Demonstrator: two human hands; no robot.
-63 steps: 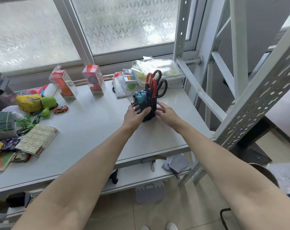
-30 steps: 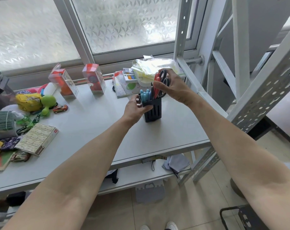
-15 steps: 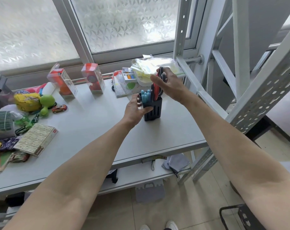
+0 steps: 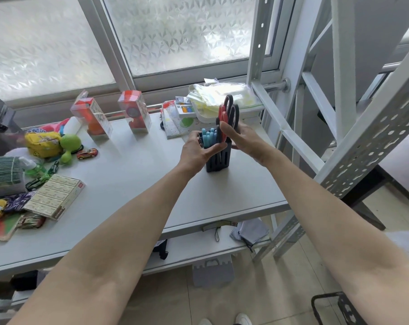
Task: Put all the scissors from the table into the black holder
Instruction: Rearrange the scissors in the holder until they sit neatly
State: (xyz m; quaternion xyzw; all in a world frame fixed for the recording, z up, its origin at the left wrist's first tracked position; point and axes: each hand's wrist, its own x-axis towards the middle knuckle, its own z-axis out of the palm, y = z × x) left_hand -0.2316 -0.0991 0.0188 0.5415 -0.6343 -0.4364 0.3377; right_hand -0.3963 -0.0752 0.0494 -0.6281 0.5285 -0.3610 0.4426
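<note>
A black slotted holder stands upright on the white table, right of centre. Blue-handled scissors stick out of its left side. Red-and-black scissors stand handles-up in its right side, blades down inside. My left hand grips the holder's left wall, thumb across its front. My right hand holds the red-and-black scissors just below the handles, fingers curled round them.
Two clear toy boxes stand near the window. A plastic bag of papers lies behind the holder. Toys, a toy car and a flat carton crowd the table's left. A white metal rack rises at the right.
My right hand rose from beside the holder to the red-and-black scissors and has slid down them toward the holder's rim. My left hand kept its grip on the holder.
</note>
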